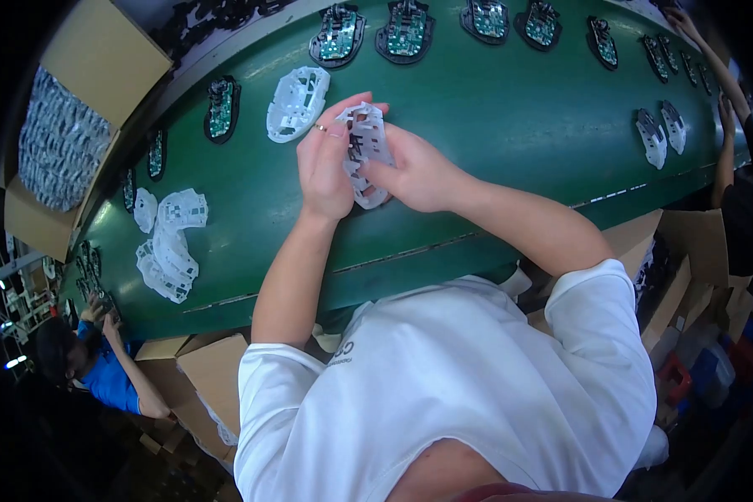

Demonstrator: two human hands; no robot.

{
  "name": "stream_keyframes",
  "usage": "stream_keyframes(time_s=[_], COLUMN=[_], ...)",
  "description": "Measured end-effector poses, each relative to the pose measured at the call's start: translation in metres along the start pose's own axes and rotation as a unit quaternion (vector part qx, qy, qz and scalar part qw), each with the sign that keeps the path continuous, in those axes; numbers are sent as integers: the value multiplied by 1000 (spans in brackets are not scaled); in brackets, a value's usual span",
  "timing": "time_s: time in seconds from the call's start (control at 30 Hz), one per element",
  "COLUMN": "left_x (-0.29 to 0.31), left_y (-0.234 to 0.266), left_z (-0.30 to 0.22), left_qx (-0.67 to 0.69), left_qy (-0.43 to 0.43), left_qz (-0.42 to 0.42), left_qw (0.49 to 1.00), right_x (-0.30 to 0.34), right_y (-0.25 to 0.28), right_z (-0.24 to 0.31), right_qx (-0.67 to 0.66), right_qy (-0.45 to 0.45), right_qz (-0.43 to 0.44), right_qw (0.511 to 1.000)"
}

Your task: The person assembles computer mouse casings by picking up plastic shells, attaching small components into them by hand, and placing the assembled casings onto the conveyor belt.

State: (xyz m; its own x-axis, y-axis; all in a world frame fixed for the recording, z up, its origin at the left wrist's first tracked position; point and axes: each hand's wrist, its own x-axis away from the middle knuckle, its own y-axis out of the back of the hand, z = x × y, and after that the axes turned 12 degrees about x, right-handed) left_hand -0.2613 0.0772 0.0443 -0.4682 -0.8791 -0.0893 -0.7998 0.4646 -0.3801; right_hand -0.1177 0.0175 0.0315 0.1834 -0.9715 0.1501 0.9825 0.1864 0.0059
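Note:
Over the green belt, both my hands hold one white plastic housing shell, oval and full of cut-outs, with some dark parts showing in its hollow side. My left hand wraps round its left side, thumb near the upper part and fingertips showing past the far end. From the right, my right hand grips it with the thumb laid across the lower half; its other fingers are mostly hidden behind the shell. Just beyond my left hand, another white shell lies on the belt, apart from my fingers.
Black bases with green circuit boards line the belt's far side. Several white shells lie at left, two more at right. Cardboard boxes stand around. Co-workers are at left and right.

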Motion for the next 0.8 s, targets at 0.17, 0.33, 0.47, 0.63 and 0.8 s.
stream_keyframes(time_s=[0.17, 0.33, 0.47, 0.63, 0.8], left_x=[2, 11, 15, 16, 8], left_y=[22, 9, 10, 11, 21], left_z=[7, 3, 2, 6, 7], left_qx=[35, 39, 12, -19, 12], left_qy=[9, -21, -3, -58, -31], left_qz=[-77, -53, -43, -82, -87], left_qw=[996, 998, 999, 995, 996], right_x=[3, 3, 2, 1, -1], right_y=[14, 6, -2, -9, -9], right_z=[16, 13, 14, 9, 14], right_qx=[-184, -97, -84, -29, -97], right_qy=[-81, 21, 71, 117, 105], right_qz=[50, -26, -30, -49, -43], right_qw=[978, 995, 993, 992, 989])
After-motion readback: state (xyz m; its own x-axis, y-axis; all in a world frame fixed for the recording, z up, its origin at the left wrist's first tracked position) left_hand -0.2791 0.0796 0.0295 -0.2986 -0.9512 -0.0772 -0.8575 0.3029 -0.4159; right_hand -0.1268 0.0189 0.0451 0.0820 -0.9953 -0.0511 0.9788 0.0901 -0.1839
